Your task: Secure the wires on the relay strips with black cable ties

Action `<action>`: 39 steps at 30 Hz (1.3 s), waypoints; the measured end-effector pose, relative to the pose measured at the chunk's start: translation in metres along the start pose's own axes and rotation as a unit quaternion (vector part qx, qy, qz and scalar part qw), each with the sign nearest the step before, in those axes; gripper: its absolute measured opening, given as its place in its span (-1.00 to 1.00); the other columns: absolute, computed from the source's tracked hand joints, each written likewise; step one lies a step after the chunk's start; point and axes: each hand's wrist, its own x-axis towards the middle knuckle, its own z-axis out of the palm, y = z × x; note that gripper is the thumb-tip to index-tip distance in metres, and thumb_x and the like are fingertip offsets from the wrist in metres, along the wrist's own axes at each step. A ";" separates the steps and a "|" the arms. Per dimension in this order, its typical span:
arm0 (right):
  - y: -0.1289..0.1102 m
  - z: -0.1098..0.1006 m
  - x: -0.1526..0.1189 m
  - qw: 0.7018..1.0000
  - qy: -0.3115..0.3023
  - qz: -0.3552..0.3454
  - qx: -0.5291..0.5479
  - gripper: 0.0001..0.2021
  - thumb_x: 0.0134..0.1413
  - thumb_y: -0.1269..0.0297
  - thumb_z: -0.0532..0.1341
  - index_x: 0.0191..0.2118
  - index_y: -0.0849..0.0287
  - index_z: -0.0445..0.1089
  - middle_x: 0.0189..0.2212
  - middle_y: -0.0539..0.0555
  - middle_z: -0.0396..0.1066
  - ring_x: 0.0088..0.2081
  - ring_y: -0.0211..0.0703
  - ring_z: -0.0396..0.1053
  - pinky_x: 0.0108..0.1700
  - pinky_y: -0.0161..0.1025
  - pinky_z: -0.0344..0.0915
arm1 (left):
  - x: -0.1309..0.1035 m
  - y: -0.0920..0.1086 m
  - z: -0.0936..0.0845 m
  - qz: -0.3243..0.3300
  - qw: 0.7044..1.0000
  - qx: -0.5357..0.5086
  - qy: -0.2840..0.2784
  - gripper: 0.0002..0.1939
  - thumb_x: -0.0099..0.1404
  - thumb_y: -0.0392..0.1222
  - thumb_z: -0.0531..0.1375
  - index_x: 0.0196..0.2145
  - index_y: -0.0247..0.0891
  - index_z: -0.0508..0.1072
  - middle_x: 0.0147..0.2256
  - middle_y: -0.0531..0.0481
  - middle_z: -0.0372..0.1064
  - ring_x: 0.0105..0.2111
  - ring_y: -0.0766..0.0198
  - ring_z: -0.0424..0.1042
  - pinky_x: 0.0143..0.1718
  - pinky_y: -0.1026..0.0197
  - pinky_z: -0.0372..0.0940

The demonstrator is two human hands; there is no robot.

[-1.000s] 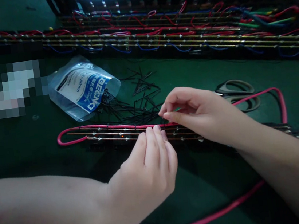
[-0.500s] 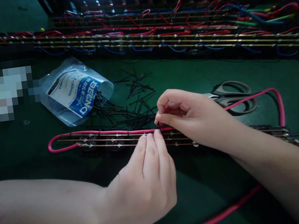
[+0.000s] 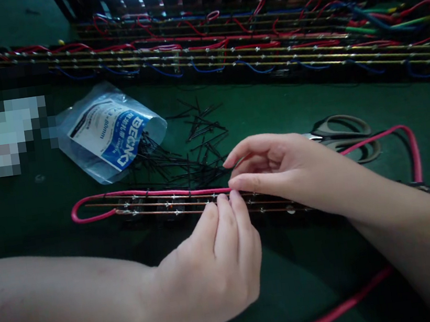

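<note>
A dark strip with copper rods [image 3: 154,211] lies across the bench in front of me. Along its far edge runs a pink-red cable [image 3: 171,192], looped back at the left end and bound by several small black cable ties [image 3: 147,194]. My left hand [image 3: 226,249] is closed over the strip's near side, its fingertips pressed together at the rods; its thumb is hidden. Just beyond, my right hand [image 3: 279,168] has thumb and index finger apart, with the thumb tip at the cable. Nothing shows between those fingers.
Loose black cable ties [image 3: 200,168] spill from a clear plastic bag [image 3: 117,137] beyond the strip. Scissors [image 3: 335,143] lie behind my right wrist. Long wired rod assemblies [image 3: 201,54] span the back. Another red cable length [image 3: 338,314] crosses the bottom edge.
My right thumb and fingers have spread from a pinch above the cable, where a small dark piece showed. My left hand keeps its place on the strip. The view has shifted slightly.
</note>
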 end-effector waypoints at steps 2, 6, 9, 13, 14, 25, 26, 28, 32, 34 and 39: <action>-0.001 -0.004 0.001 0.999 -0.032 0.002 -0.005 -0.81 0.00 0.20 0.41 -0.26 0.11 0.50 -0.40 0.00 0.62 -0.34 -0.13 0.57 -0.31 -0.24 0.48 | 0.000 -0.001 0.001 -0.001 1.000 0.000 0.004 -0.70 0.42 -0.41 0.09 -0.02 -0.71 0.48 -0.09 -0.36 0.59 -0.16 -0.03 0.64 -0.15 0.09 0.59; -0.004 -0.006 0.001 0.996 -0.050 -0.023 -0.070 -0.93 0.09 0.27 0.34 -0.33 0.13 0.55 -0.44 -0.01 0.60 -0.41 -0.19 0.53 -0.38 -0.29 0.44 | 0.000 0.000 0.001 -0.010 1.000 -0.005 0.007 -0.71 0.43 -0.38 0.09 -0.04 -0.66 0.50 -0.10 -0.34 0.60 -0.15 -0.02 0.64 -0.14 0.09 0.58; -0.006 -0.001 -0.001 0.982 0.006 -0.096 -0.162 -0.90 0.12 0.39 0.29 -0.38 0.12 0.56 -0.44 -0.02 0.60 -0.40 -0.21 0.52 -0.36 -0.30 0.39 | 0.000 0.001 0.000 -0.014 1.000 -0.009 -0.001 -0.72 0.42 -0.38 0.09 -0.06 -0.65 0.51 -0.08 -0.36 0.59 -0.13 -0.03 0.64 -0.13 0.10 0.58; -0.007 0.009 -0.004 0.956 0.057 -0.142 -0.250 -0.81 0.12 0.54 0.22 -0.39 0.10 0.49 -0.43 -0.06 0.57 -0.39 -0.23 0.48 -0.33 -0.30 0.34 | 0.000 0.001 0.000 -0.020 1.000 -0.009 -0.002 -0.71 0.42 -0.38 0.10 -0.04 -0.65 0.50 -0.09 -0.37 0.59 -0.12 -0.04 0.64 -0.10 0.09 0.58; -0.006 0.011 -0.005 0.954 0.061 -0.141 -0.257 -0.80 0.14 0.54 0.20 -0.39 0.10 0.47 -0.45 -0.07 0.55 -0.41 -0.24 0.47 -0.36 -0.31 0.32 | 0.000 0.001 0.000 -0.020 1.000 -0.009 0.000 -0.72 0.43 -0.38 0.10 -0.04 -0.65 0.50 -0.09 -0.37 0.59 -0.12 -0.04 0.64 -0.10 0.09 0.58; 0.000 0.013 -0.003 0.951 0.087 -0.146 -0.259 -0.84 0.20 0.51 0.19 -0.37 0.11 0.35 -0.45 -0.05 0.49 -0.42 -0.25 0.41 -0.42 -0.32 0.24 | -0.002 0.000 -0.001 -0.007 1.000 -0.015 0.001 -0.70 0.44 -0.35 0.11 -0.03 -0.70 0.48 -0.07 -0.42 0.57 -0.12 -0.08 0.64 -0.11 0.08 0.59; 0.000 0.013 -0.003 0.950 0.091 -0.149 -0.258 -0.83 0.21 0.50 0.19 -0.37 0.11 0.34 -0.46 -0.05 0.48 -0.43 -0.25 0.41 -0.43 -0.32 0.24 | -0.002 0.000 -0.001 -0.008 1.000 -0.015 0.003 -0.70 0.44 -0.35 0.11 -0.03 -0.69 0.48 -0.07 -0.41 0.57 -0.12 -0.08 0.64 -0.11 0.08 0.59; 0.000 0.013 -0.003 0.950 0.102 -0.152 -0.253 -0.83 0.23 0.47 0.19 -0.38 0.09 0.32 -0.47 -0.05 0.48 -0.44 -0.23 0.41 -0.44 -0.30 0.24 | -0.002 0.000 -0.001 -0.011 1.000 -0.012 0.003 -0.71 0.45 -0.35 0.11 -0.04 -0.68 0.49 -0.06 -0.41 0.57 -0.12 -0.08 0.64 -0.11 0.08 0.59; 0.000 0.013 -0.005 0.952 0.127 -0.144 -0.238 -0.83 0.24 0.45 0.19 -0.37 0.08 0.32 -0.45 -0.03 0.50 -0.42 -0.20 0.43 -0.43 -0.26 0.26 | 0.000 0.000 0.000 -0.015 1.000 0.000 -0.003 -0.72 0.45 -0.35 0.11 -0.04 -0.65 0.50 -0.04 -0.38 0.57 -0.10 -0.04 0.63 -0.11 0.12 0.60; 0.000 0.013 -0.004 0.957 0.113 -0.142 -0.226 -0.84 0.24 0.46 0.19 -0.36 0.08 0.33 -0.44 -0.04 0.50 -0.41 -0.21 0.44 -0.41 -0.26 0.27 | 0.000 0.000 0.000 -0.015 1.000 0.004 -0.007 -0.72 0.45 -0.37 0.10 -0.03 -0.65 0.50 -0.05 -0.36 0.58 -0.11 -0.02 0.64 -0.11 0.13 0.59; -0.002 0.010 -0.001 0.973 0.047 -0.116 -0.192 -0.96 0.20 0.38 0.26 -0.28 0.09 0.46 -0.38 -0.05 0.55 -0.37 -0.21 0.48 -0.36 -0.28 0.35 | 0.001 0.000 0.000 -0.007 1.000 0.014 -0.016 -0.71 0.47 -0.38 0.07 -0.03 -0.65 0.51 -0.08 -0.35 0.59 -0.13 0.01 0.64 -0.12 0.15 0.59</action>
